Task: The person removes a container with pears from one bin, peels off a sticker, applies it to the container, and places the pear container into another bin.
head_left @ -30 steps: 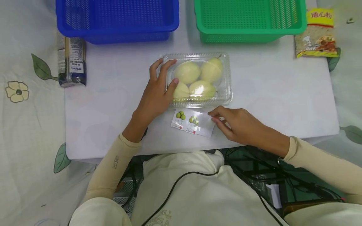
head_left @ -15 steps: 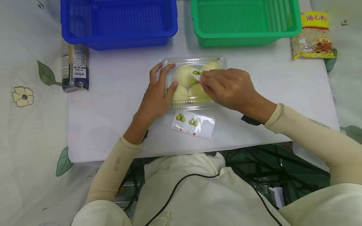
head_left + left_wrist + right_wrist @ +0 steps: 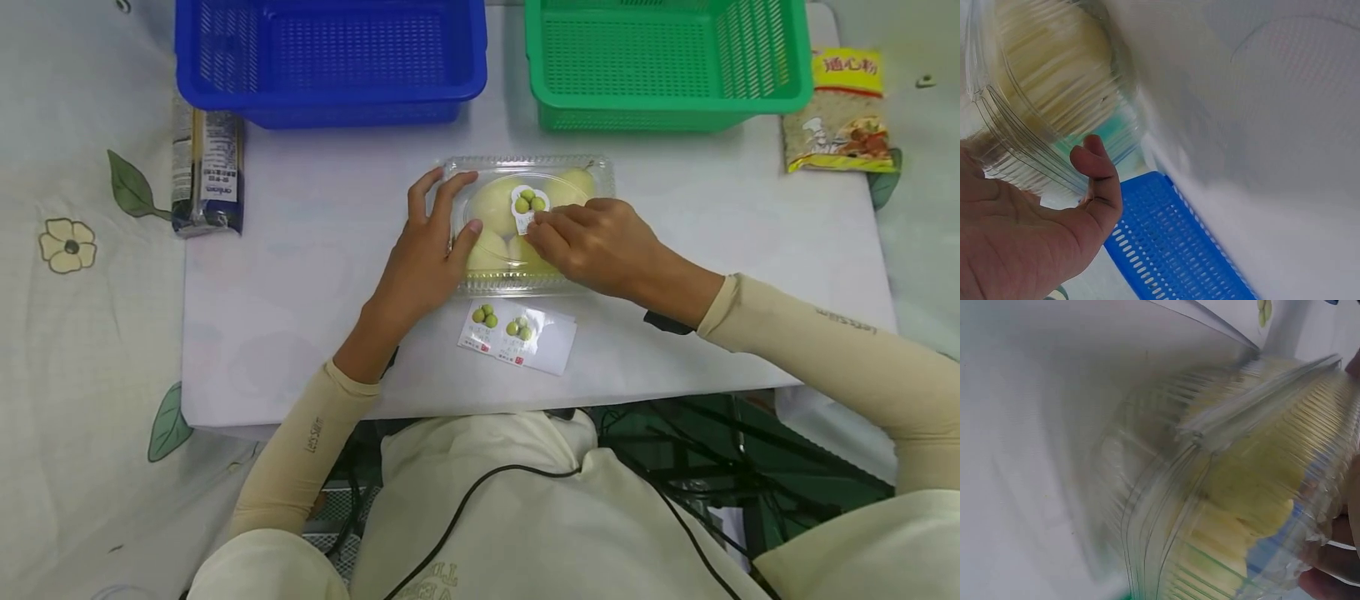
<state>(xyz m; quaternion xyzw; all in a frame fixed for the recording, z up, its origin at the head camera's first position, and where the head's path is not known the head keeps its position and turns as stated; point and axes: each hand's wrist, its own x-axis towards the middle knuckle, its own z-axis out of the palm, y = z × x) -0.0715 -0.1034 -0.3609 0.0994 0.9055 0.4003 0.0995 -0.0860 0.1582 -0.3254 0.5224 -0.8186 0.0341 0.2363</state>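
A clear lidded plastic box [image 3: 517, 286] holding several pale yellow-green pears [image 3: 491, 204] sits on the table. My left hand [image 3: 423, 262] grips its left side, thumb on the lid. In the left wrist view, bent fingers [image 3: 1100, 172] lie against the box's ribbed wall [image 3: 1041, 140]. Over the lid, my right hand [image 3: 600, 246] pinches the lower edge of a white sticker [image 3: 528, 202] printed with green fruit. The right wrist view shows the box [image 3: 1166, 487] up close, right fingers [image 3: 1329, 562] at its edge; the sticker is hidden there.
A sticker sheet [image 3: 517, 336] with two fruit stickers lies in front of the box. Behind stand a blue basket [image 3: 330, 100] and a green basket [image 3: 667, 108]. A dark packet [image 3: 208, 175] lies left, a yellow-topped food bag [image 3: 837, 108] right.
My right hand has gone from the sheet up to the lid, carrying a sticker peeled from the sheet's right end. The sticker now faces up over the lid. My left hand has stayed at the box.
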